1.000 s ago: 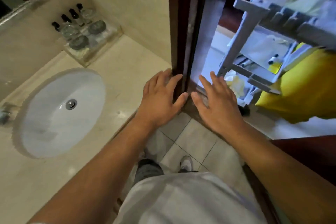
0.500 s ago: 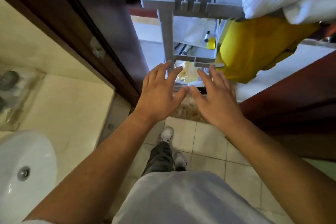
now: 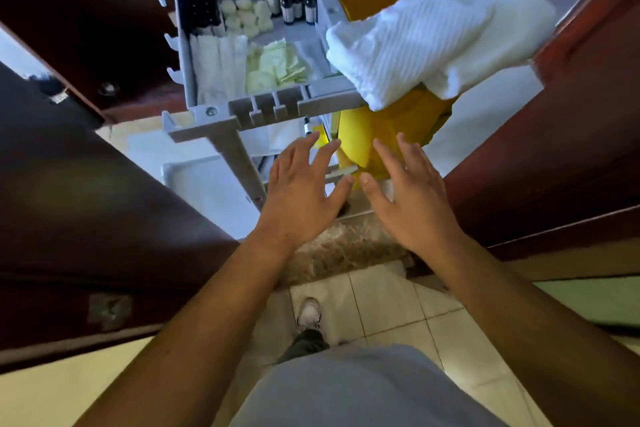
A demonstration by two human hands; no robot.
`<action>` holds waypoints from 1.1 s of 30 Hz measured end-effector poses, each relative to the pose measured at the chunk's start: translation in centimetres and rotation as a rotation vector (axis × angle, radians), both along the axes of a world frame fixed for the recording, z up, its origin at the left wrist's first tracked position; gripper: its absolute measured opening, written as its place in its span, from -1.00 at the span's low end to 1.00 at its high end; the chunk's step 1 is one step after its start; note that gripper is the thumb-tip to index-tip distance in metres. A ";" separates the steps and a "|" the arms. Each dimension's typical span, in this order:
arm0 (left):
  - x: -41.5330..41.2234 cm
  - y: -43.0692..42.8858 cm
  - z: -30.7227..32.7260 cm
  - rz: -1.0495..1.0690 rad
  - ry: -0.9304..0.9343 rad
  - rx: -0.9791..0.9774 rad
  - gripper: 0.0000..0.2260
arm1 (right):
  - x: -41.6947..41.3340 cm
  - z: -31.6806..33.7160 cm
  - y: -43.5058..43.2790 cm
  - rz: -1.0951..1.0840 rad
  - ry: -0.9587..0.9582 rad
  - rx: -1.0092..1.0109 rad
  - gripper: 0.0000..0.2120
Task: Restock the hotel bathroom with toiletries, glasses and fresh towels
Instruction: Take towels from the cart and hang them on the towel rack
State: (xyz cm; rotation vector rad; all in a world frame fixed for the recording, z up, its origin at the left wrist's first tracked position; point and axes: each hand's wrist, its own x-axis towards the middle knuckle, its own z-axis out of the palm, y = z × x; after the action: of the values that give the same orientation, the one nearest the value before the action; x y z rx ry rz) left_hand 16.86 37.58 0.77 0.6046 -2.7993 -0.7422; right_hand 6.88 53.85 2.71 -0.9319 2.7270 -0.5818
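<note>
- Two bare hands reach forward side by side: the left grip [image 3: 301,194] and the right grip [image 3: 412,198]. Both have their fingers straight and spread, hold nothing, and their thumbs nearly meet.
- At 12 o'clock, past the stone threshold [image 3: 346,250], stands a grey cart [image 3: 235,156]; whether either grip touches it cannot be told.
- Its top tray [image 3: 263,107] holds dark bottles [image 3: 294,3] at the far side, round white pads [image 3: 242,17] beside them, pale green packets [image 3: 277,66] nearer, and white sachets [image 3: 214,69] towards 11 o'clock.
- White towels [image 3: 415,42] are heaped at 1 o'clock, draped over the yellow bag [image 3: 398,121] on the cart's right side.
- A dark wooden door [image 3: 86,184] fills 9 o'clock.
- On the tiled floor [image 3: 381,305] at 6 o'clock stands one shoe [image 3: 309,314].
</note>
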 end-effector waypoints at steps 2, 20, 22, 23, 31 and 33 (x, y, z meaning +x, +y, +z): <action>-1.5 -1.1 0.6 -0.030 0.011 -0.002 -0.41 | -0.8 0.3 -0.4 -0.064 0.003 -0.037 -0.39; -13.3 -6.0 1.3 -0.148 -0.104 0.095 -0.47 | -13.7 -0.6 -8.3 -0.730 -0.973 -0.679 -0.40; -13.8 -6.2 1.5 -0.156 -0.106 0.111 -0.48 | -14.7 -0.7 -9.0 -0.737 -1.039 -0.748 -0.40; -13.8 -6.3 1.6 -0.163 -0.112 0.116 -0.48 | -15.1 -0.7 -9.2 -0.752 -1.071 -0.788 -0.40; -13.9 -6.6 1.3 0.040 0.030 0.572 -0.38 | -15.7 0.3 -10.0 -0.741 -1.119 -1.034 -0.58; -14.4 -6.4 2.1 0.182 0.025 0.838 -0.39 | -15.7 1.2 -10.3 -0.730 -1.141 -1.094 -0.59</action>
State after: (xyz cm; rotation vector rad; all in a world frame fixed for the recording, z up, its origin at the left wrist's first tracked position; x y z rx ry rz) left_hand 2.42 31.15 2.88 0.9293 -2.2646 -1.8586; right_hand -8.80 43.52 3.94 0.3773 1.4530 -2.0067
